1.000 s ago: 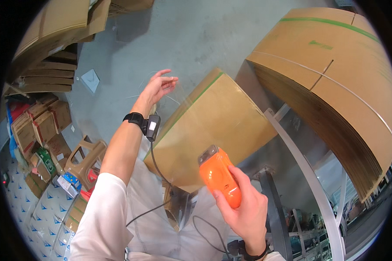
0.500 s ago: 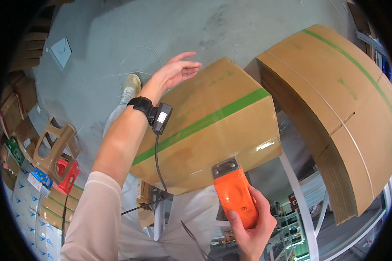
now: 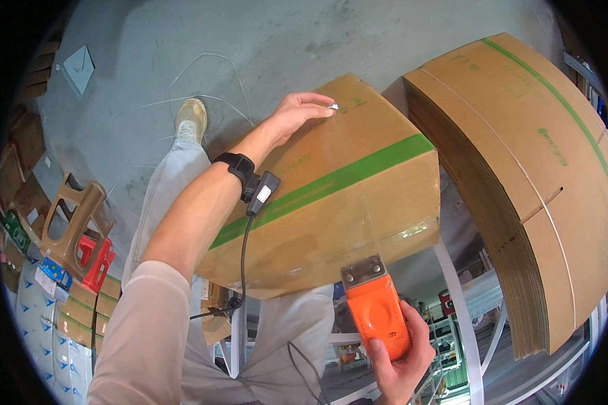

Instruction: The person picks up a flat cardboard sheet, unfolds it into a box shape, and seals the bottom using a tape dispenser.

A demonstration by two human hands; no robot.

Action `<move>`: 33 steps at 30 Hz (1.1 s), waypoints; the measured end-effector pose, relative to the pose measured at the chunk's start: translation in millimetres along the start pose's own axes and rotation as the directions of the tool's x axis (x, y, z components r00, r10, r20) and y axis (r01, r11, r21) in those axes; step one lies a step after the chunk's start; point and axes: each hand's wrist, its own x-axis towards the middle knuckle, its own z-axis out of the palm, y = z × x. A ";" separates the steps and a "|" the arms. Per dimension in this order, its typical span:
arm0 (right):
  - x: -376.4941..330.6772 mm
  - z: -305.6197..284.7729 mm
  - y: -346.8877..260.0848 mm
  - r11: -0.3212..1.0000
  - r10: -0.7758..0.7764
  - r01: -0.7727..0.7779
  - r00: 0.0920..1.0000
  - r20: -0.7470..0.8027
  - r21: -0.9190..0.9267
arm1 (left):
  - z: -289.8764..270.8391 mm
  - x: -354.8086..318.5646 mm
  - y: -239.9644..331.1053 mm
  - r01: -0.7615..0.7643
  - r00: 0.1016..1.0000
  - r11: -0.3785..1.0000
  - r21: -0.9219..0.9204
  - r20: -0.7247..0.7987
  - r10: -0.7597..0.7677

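My left hand point(image 3: 297, 116) reaches over the top of a taped cardboard box point(image 3: 317, 233), thumb and fingers pinching a small whitish, shiny scrap point(image 3: 332, 106) just above the cardboard. What that scrap is, I cannot make out. The box has a broad green stripe and stands in front of my legs. Below its near side, my right hand point(image 3: 407, 361) is closed round the lower end of an orange handheld tool point(image 3: 377, 314), with a metal plate and two bolts at its far end. That metal end lies close to the box; whether they touch, I cannot tell.
A strapped stack of flat cardboard point(image 3: 513, 142) stands right of the box. A white metal frame point(image 3: 457, 304) runs below them. To the left are a brown plastic stool point(image 3: 74, 223), a red stool point(image 3: 98, 263) and other cartons. A loose white strap point(image 3: 236, 71) lies on the floor.
My left hand has moved right across the box top, and its fingers have closed on the small shiny scrap. The right hand and orange tool have shifted slightly right and down.
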 end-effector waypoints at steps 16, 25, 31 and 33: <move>-2.8 9.8 29.1 0.999 -0.040 0.039 0.997 -0.068 -0.015 | 37.4 -59.5 16.4 -0.406 0.909 0.674 0.617 0.344 0.233; 19.4 30.5 80.1 0.996 -0.089 0.090 0.995 -0.053 0.016 | 31.7 -31.1 17.4 -0.232 0.956 0.537 0.811 0.292 -0.028; 31.3 45.8 115.3 0.982 -0.096 0.114 0.987 -0.126 0.151 | 86.8 -113.5 65.7 -0.254 0.966 0.585 0.770 0.169 0.196; 35.7 43.5 120.0 0.977 -0.159 0.176 0.977 -0.140 0.119 | 124.9 -136.2 68.7 -0.266 0.948 0.519 0.812 0.121 0.295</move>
